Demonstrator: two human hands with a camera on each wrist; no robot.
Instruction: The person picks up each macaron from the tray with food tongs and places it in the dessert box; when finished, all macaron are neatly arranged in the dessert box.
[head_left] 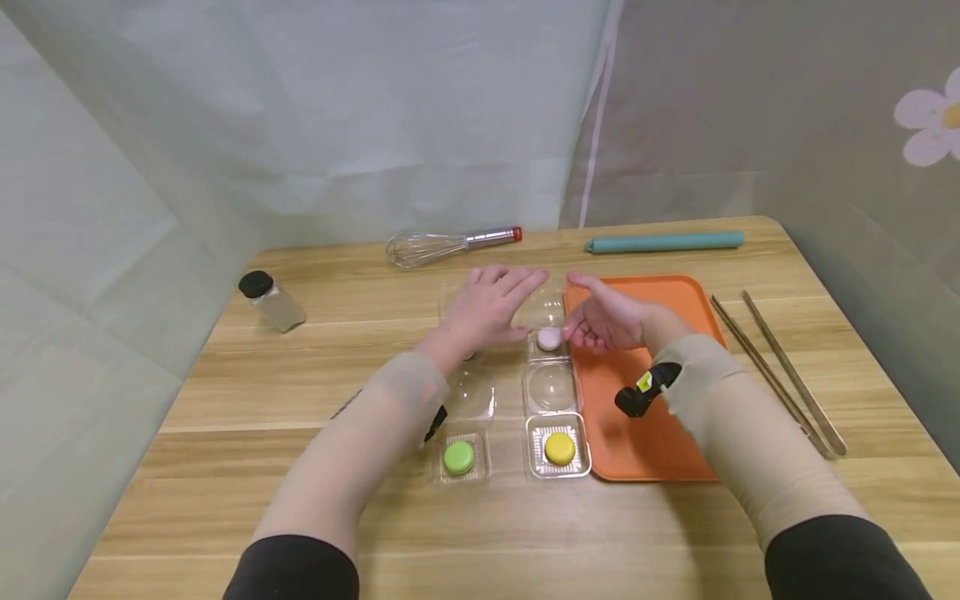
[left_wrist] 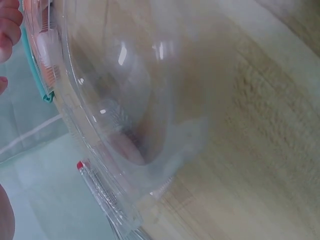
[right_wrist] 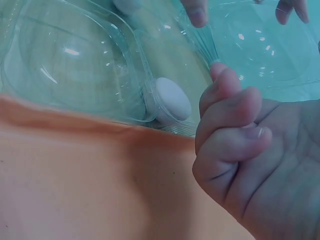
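Observation:
My left hand [head_left: 491, 308], fingers spread and nearly straight, is over the far clear plastic boxes. Facing it, my right hand [head_left: 611, 321] is beside the far right box, its thumb raised and fingers loosely bent around nothing. A pale lilac macaron [head_left: 549, 338] sits in that box, under a raised clear lid [head_left: 551, 308]. In the right wrist view, the pale macaron [right_wrist: 172, 99] is just left of my fingertips. Nearer me, a green macaron [head_left: 459, 457] and a yellow macaron [head_left: 560, 448] lie in hinged boxes with lids open. My left wrist hides most of another macaron.
An orange tray [head_left: 630, 450] lies under my right hand, with metal tongs [head_left: 787, 375] to its right. Along the back are a whisk [head_left: 453, 245] and a teal rod-like roll [head_left: 666, 242]. A black-capped jar [head_left: 272, 302] lies tilted at the left.

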